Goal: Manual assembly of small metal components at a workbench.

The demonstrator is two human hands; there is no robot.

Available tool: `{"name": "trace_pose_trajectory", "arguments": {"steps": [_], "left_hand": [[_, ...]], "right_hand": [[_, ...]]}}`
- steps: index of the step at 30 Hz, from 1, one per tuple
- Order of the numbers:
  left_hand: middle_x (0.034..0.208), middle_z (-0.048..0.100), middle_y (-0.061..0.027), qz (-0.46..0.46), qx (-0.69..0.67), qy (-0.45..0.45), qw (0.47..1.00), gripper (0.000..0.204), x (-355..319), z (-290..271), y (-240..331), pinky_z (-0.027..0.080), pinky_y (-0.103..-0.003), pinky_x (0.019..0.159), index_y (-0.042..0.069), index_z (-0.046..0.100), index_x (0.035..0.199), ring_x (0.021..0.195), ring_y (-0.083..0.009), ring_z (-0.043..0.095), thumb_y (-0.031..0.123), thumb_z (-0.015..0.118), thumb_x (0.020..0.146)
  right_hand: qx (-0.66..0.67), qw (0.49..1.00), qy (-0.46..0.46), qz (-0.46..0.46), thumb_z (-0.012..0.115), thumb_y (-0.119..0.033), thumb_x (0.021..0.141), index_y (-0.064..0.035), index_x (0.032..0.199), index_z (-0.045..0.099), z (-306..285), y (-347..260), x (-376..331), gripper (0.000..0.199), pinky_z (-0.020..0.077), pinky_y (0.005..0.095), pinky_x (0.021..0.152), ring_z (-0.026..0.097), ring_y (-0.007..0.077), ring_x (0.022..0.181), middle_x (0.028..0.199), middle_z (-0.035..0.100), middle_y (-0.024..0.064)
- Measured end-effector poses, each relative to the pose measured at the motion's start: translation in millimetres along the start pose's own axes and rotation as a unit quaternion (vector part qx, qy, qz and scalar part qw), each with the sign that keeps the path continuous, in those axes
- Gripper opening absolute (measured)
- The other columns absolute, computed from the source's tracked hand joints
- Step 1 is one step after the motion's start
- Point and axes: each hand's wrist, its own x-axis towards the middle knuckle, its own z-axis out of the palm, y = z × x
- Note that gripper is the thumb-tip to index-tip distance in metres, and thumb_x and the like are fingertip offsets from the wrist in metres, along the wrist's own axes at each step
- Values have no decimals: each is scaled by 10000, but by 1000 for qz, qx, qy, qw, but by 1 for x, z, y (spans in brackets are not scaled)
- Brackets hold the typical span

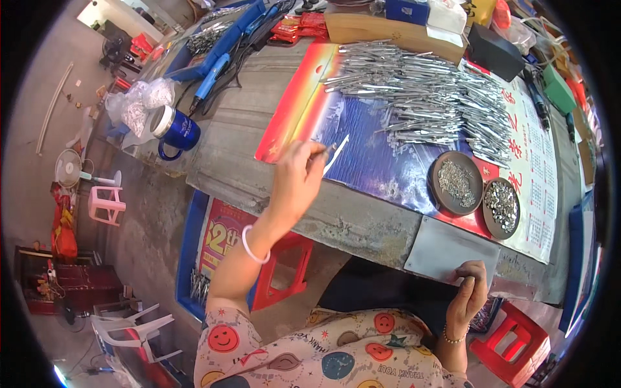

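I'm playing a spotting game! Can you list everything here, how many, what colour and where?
Metal strips: many, silver, piled on printed sheets
Thin strip: one, pale, printed sheets' front
Dishes: two, brown, right side of table
Plate: one, grey, front table edge
Mug: one, blue, table's left
Stools: three, two red, one pink, floor
Fan: at least one, white, far left
Clutter: uncounted, mixed colours, table's back
Left fingers: one hand, bare, beside thin strip
Right fingers: one hand, bare, curled at plate

The metal strips (424,97) are silver, the poster (381,171) red and yellow grading into deep blue, the round dishes (462,157) dark brown, the mug (179,131) blue with a white lid (161,121), and the shirt (291,352) cream with red smiley faces (223,338).
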Motion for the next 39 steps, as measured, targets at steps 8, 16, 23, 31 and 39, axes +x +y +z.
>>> {"name": "trace_pose_trajectory", "arguments": {"steps": [8,16,23,31,39], "left_hand": [[955,613,-181,-38,97,-97,990,353,24,24,-8,481,-419,740,14,544,1111,863,-350,607,129,673,803],[966,594,-166,10,138,-112,984,407,31,31,3,482,-410,732,29,519,1147,870,-323,602,94,684,780],[930,629,-172,-6,54,-82,995,216,103,34,-7,494,-382,720,5,621,1002,819,-296,625,120,647,820],[953,609,-140,156,100,-28,982,226,159,87,-41,479,-373,766,46,658,988,932,-294,591,144,678,785],[885,579,-119,135,110,-26,984,145,169,102,-56,466,-379,775,27,607,860,876,-287,587,117,682,774]], "right_hand": [[-29,999,-7,-34,470,-146,930,2,844,538,4,15,1,184,424,305,564,513,223,620,758,517,128],[-104,988,-30,-111,583,-59,765,-11,837,570,5,22,-5,88,437,361,591,550,288,665,780,568,140],[-112,983,-40,-137,604,-62,731,-33,849,577,4,24,-4,125,436,369,614,560,278,678,784,578,113],[-124,978,-32,-167,624,-82,733,-40,851,581,7,24,1,133,440,353,569,557,258,645,773,579,97],[-133,974,-41,-177,665,-79,718,-51,862,579,9,25,3,170,440,344,562,557,251,638,766,569,88]]}}
